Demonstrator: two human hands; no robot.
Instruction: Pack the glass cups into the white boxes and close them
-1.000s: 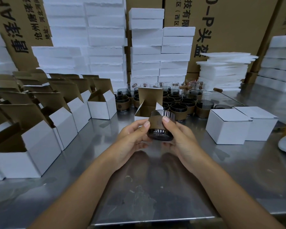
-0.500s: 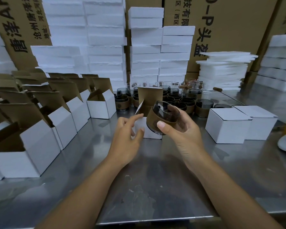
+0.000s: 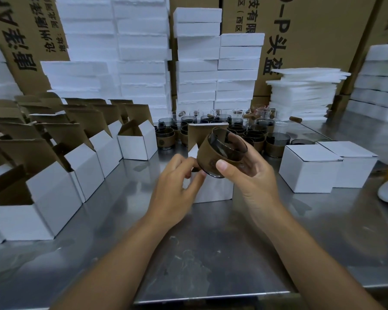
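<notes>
Shifting out of a two-handed hold, the glass cup [image 3: 220, 153] now sits in the right grip [image 3: 251, 175] alone — thumb on its sleeve, fingers behind. It is raised and tilted just above the open white box [image 3: 213, 189] at twelve o'clock on the surface [image 3: 211, 253]. The left grip [image 3: 177, 193] has gone to the box's near edge, fingers curled; whether it pinches anything, I cannot tell. Dropping it in looks next. The cup is smoky glass with a brown band.

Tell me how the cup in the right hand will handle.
Probably fragile: the glass cup has a thin smoky rim. Its brown sleeve likely gives the right hand a non-slip grip. Being round, it might roll if laid sideways.
</notes>
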